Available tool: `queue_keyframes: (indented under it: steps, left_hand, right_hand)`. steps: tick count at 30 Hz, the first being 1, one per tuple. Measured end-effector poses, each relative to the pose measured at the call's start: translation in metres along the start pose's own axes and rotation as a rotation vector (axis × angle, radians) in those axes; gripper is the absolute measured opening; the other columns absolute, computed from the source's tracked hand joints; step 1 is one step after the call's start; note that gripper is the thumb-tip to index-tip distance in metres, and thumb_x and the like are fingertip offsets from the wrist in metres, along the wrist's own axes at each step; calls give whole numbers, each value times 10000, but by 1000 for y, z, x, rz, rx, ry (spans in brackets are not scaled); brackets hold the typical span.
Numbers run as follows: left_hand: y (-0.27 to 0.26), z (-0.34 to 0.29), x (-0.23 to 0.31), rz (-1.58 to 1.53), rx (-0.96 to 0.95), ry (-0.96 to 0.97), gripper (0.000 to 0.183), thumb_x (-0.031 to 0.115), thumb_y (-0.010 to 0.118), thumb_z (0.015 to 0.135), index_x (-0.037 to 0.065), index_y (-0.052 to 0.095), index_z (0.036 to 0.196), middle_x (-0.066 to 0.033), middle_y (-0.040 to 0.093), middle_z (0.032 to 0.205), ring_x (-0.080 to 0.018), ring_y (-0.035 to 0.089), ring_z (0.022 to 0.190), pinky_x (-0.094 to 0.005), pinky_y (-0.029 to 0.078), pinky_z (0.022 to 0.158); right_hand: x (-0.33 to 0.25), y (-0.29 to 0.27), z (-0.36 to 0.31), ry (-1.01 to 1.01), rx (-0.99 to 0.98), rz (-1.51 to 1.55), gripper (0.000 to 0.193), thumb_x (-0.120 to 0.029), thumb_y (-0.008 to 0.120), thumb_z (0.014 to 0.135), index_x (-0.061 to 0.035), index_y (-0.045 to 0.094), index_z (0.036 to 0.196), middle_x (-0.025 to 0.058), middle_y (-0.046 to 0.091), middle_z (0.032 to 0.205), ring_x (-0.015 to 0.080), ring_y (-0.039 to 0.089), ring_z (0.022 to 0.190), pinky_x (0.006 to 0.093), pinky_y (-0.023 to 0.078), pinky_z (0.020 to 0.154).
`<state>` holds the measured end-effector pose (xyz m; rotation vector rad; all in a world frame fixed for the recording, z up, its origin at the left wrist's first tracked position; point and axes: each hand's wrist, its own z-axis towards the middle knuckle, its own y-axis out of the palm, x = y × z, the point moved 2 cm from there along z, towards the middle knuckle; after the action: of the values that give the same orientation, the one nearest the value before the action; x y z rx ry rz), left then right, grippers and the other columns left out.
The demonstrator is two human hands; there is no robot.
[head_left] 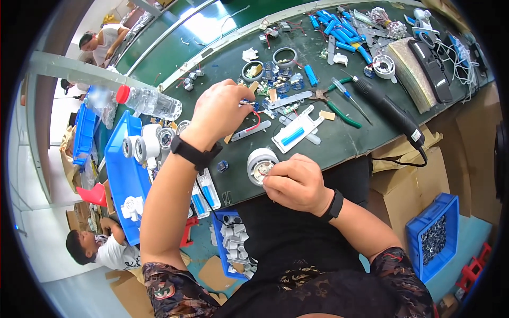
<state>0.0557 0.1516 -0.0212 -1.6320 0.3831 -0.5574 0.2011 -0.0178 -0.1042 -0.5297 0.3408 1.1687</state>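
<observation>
Above the left part of the green bench, my left hand (222, 108) pinches a small blue circuit board (245, 102) at its fingertips. A red wire (259, 123) hangs just below those fingers. Near the bench's front edge, my right hand (298, 183) grips a white round plastic housing (260, 160), whose open end shows a metallic inside. Between the hands lies a grey flat strip (252, 130). Farther right sits a white handle shell (298, 130) with a blue cylindrical battery in it. One loose blue part (222, 166) rests left of the housing.
Green-handled pliers (342, 114), a screwdriver (350, 98) and a black electric screwdriver (389, 111) lie to the right. Blue batteries (347, 34) are heaped at the back. A blue tray (127, 169) and red-capped bottle (151, 102) stand left. Two people are at left.
</observation>
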Motion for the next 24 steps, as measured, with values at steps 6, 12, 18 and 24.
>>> queue_keyframes:
  steps: [6, 12, 18, 24]
  left_hand:
    - [12, 8, 0, 16, -8, -37, 217, 239, 813, 837, 146, 791, 1032, -98, 691, 1043, -325, 678, 1085, -446, 523, 989]
    - [4, -2, -6, -269, 91, -62, 179, 171, 818, 850, 86, 740, 988, -75, 722, 968, -247, 708, 907, -366, 554, 836]
    - [3, -40, -21, -978, 297, -239, 160, 79, 757, 958, -8, 673, 1063, -37, 728, 918, -73, 662, 819, -232, 528, 715]
    - [9, -114, 9, -951, 427, -172, 204, -34, 680, 957, -3, 727, 1153, -14, 663, 1040, -58, 625, 862, -207, 508, 733]
  right_hand:
    - [1, -1, 2, 17, -1, 14, 327, 9, 844, 699, -119, 694, 960, 6, 676, 905, 177, 622, 665, 314, 474, 587]
    - [0, -1, 3, 24, 9, 12, 308, 4, 848, 707, -120, 694, 944, 5, 675, 900, 180, 623, 667, 318, 476, 593]
    - [-4, -2, 4, 83, -37, 39, 260, -1, 843, 726, -109, 700, 915, 21, 682, 882, 206, 651, 701, 334, 495, 605]
    - [-3, -5, 13, 197, -93, 36, 226, 11, 825, 749, -76, 700, 917, 70, 688, 883, 265, 688, 761, 371, 540, 650]
